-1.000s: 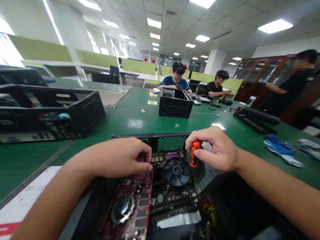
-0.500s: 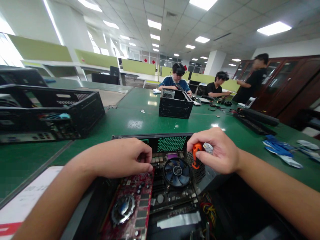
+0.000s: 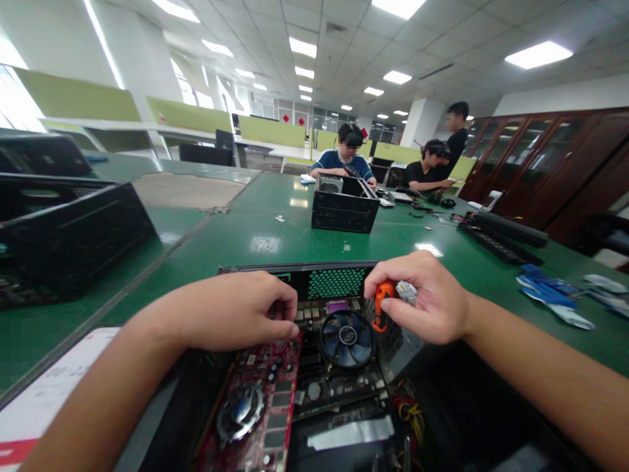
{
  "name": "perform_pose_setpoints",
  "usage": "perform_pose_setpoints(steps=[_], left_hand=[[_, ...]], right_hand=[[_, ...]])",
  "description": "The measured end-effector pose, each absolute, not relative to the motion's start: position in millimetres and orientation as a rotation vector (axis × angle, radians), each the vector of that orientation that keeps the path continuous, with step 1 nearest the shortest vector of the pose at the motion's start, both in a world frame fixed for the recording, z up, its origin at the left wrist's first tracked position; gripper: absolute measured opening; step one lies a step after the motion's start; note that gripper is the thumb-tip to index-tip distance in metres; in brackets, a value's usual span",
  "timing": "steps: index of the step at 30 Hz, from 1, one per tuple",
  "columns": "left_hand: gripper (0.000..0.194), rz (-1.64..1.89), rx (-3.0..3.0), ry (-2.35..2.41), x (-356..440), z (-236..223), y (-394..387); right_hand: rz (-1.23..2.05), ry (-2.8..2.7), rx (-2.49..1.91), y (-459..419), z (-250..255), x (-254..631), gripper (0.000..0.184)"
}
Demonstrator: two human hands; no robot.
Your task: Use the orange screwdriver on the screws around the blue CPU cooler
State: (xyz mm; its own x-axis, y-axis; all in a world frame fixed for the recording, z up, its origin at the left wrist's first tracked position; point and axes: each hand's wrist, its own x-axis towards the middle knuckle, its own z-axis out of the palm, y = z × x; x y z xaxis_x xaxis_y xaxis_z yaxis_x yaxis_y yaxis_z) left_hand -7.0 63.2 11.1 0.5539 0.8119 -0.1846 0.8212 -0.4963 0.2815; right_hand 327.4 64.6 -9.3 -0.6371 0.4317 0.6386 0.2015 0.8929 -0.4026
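An open black computer case point(image 3: 255, 267) lies in front of me, its inside facing up. In it a red graphics card point(image 3: 281, 367) with a round silver fan stands at the left. My left hand point(image 3: 260, 311) is closed at the card's far end, thumb on its corner; the fingertips are partly hidden. To the right sits a dark CPU fan point(image 3: 348, 335) on the motherboard. My right hand point(image 3: 425, 298) grips a screwdriver point(image 3: 382, 305) with an orange and black handle, above the case's right side by the power supply point(image 3: 407, 347). Its shaft is not visible.
Another case point(image 3: 73, 242) is at the left, and a third point(image 3: 344, 210) stands across the green table point(image 3: 236, 229). Blue and white gloves point(image 3: 553, 298) lie right. Two people sit opposite; one person point(image 3: 458, 134) stands behind. Coloured cables point(image 3: 411, 416) are bunched inside my case.
The screwdriver and my right hand shift slightly right, then back left. My left hand stays put. The case at the left has turned and moved left. The standing person has walked leftward.
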Motion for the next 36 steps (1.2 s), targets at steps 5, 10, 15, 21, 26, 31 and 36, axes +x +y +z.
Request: perform_pose_setpoints(steps=[5, 10, 15, 21, 26, 31, 36], left_hand=[[0.028, -0.083, 2.454, 1.358, -5.1, 13.0, 61.5], [0.027, -0.1, 2.436, 1.383, -3.4, 14.2, 61.3], [0.026, -0.1, 2.43, 1.389, -2.8, 14.4, 61.0], [0.025, -0.091, 2.417, 1.377, -2.8, 15.5, 60.5], [0.026, -0.099, 2.421, 1.38, -4.5, 12.8, 62.1], [0.026, -0.059, 2.416, 1.364, -6.9, 9.3, 64.1], [0.026, -0.074, 2.411, 1.387, -7.1, 8.9, 64.9]], right_hand=[[0.359, -2.366, -0.548, 60.5, -0.7, 327.6, 0.017], [0.512, -2.369, -0.668, 57.3, 4.6, 327.1, 0.003], [0.656, -2.316, -0.709, 56.3, 5.4, 324.2, 0.02], [0.478, -2.277, -0.509, 47.3, 9.6, 313.8, 0.018], [0.343, -2.323, -0.461, 45.3, 7.4, 312.0, 0.021], [0.35, -2.348, -0.486, 46.2, 4.7, 312.2, 0.02], [0.387, -2.354, -0.456, 46.9, 3.1, 309.5, 0.019]])
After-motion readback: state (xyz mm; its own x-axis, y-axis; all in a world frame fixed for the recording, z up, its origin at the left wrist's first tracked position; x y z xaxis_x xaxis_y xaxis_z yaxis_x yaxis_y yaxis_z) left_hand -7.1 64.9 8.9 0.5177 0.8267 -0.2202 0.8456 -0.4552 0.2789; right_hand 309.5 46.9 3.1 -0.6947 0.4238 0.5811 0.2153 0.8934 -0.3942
